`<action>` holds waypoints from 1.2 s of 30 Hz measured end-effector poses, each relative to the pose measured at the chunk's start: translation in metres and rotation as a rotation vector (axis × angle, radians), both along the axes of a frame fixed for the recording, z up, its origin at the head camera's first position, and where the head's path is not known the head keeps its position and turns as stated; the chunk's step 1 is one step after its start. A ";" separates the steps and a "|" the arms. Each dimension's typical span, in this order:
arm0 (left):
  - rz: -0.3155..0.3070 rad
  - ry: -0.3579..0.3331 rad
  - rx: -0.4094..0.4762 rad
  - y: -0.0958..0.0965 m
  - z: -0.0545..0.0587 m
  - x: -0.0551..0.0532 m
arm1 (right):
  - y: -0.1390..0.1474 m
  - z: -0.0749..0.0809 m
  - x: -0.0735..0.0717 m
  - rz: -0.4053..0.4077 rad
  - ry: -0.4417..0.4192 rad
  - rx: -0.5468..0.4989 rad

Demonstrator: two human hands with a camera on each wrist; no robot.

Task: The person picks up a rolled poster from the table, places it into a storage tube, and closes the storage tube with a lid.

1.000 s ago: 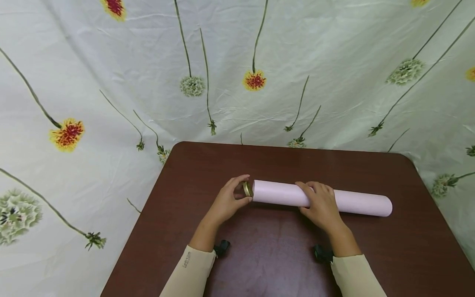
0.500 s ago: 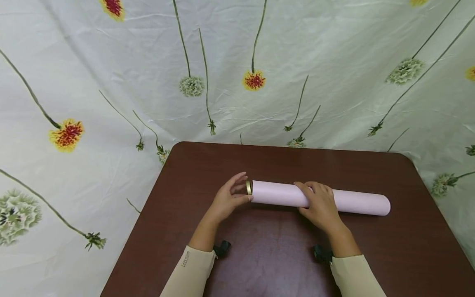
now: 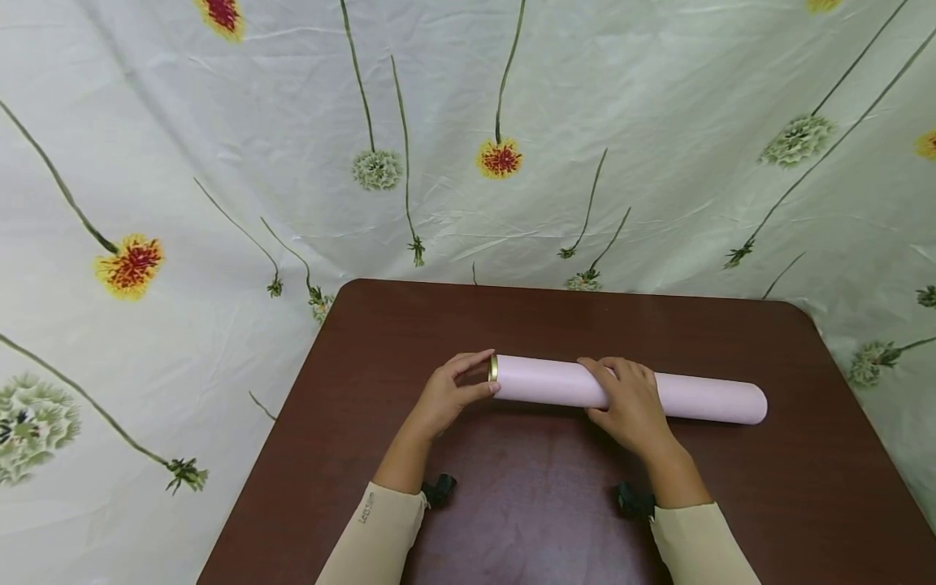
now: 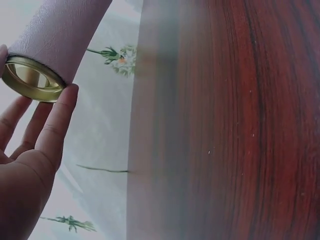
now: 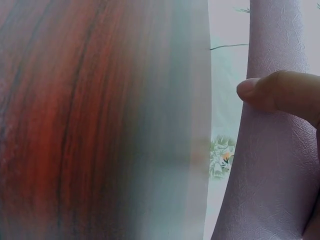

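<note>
A long pale pink cardboard tube [image 3: 541,380] with a textured surface lies sideways over the table. At its left end sits a gold metal lid [image 3: 493,369], its rim against the tube's mouth. My left hand [image 3: 444,398] holds the lid between thumb and fingers. In the left wrist view the lid [image 4: 37,93] shows a recessed shiny face, with a thumb and fingertips at its edge. My right hand [image 3: 633,408] grips the tube near its middle from above. The right wrist view has the thumb lying across the pink tube [image 5: 270,165].
The dark reddish-brown table [image 3: 526,504] has rounded far corners. Behind and to the left of it hangs a pale cloth [image 3: 453,97] printed with flowers and stems. Black wrist cameras [image 3: 439,491] are on both wrists.
The gold lid has gone from tilted and apart at the tube's left end to flush against it. The left fingers lifted off, then closed onto it again. The tube shifted slightly left.
</note>
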State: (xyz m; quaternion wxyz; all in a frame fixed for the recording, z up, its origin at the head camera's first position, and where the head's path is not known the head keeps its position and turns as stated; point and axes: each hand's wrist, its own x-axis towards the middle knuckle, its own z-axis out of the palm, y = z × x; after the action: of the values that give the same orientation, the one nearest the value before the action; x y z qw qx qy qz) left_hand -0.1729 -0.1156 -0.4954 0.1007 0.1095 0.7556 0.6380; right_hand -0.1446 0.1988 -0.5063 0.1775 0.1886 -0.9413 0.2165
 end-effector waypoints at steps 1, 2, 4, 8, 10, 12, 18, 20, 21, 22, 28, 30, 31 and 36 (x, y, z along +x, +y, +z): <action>-0.003 -0.001 0.005 0.000 -0.001 -0.001 | 0.000 0.000 0.000 0.001 0.003 0.000; -0.003 -0.002 0.010 0.000 -0.001 -0.001 | 0.000 0.000 0.000 0.004 0.008 0.000; 0.000 -0.002 0.020 0.001 -0.002 -0.002 | 0.000 0.001 -0.001 0.008 0.011 0.001; 0.007 0.010 0.041 0.002 -0.002 -0.004 | 0.000 0.003 -0.001 0.009 0.003 0.004; 0.004 0.013 0.055 0.003 -0.001 -0.004 | 0.000 0.004 -0.001 0.009 -0.001 0.005; 0.004 0.017 0.057 0.004 -0.001 -0.005 | 0.000 0.005 0.000 0.011 0.000 0.006; 0.011 0.019 0.039 0.005 0.000 -0.005 | -0.001 0.005 -0.001 0.021 0.002 0.002; 0.013 0.014 0.037 0.005 0.000 -0.006 | -0.001 0.006 -0.001 0.019 0.001 0.001; 0.016 0.006 0.035 0.005 0.001 -0.006 | -0.002 0.005 -0.001 0.019 0.004 0.000; 0.018 -0.003 0.032 0.005 0.003 -0.005 | -0.002 0.005 -0.001 0.019 0.009 -0.001; 0.055 0.012 0.021 0.005 0.004 -0.001 | -0.004 0.003 -0.003 0.027 0.024 0.002; 0.059 0.028 0.014 0.005 -0.002 -0.002 | -0.006 0.002 -0.003 0.024 0.022 0.004; 0.058 0.031 0.004 0.005 -0.003 -0.001 | -0.007 0.001 -0.003 0.024 0.023 0.005; 0.074 0.046 -0.067 0.015 -0.006 0.003 | -0.014 -0.001 -0.003 0.032 0.013 0.028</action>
State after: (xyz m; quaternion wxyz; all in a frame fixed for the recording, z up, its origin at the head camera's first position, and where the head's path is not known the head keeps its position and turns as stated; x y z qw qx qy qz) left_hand -0.1697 -0.1010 -0.5010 0.0634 0.0925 0.7822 0.6128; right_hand -0.1475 0.1847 -0.5074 0.1774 0.2073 -0.9400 0.2049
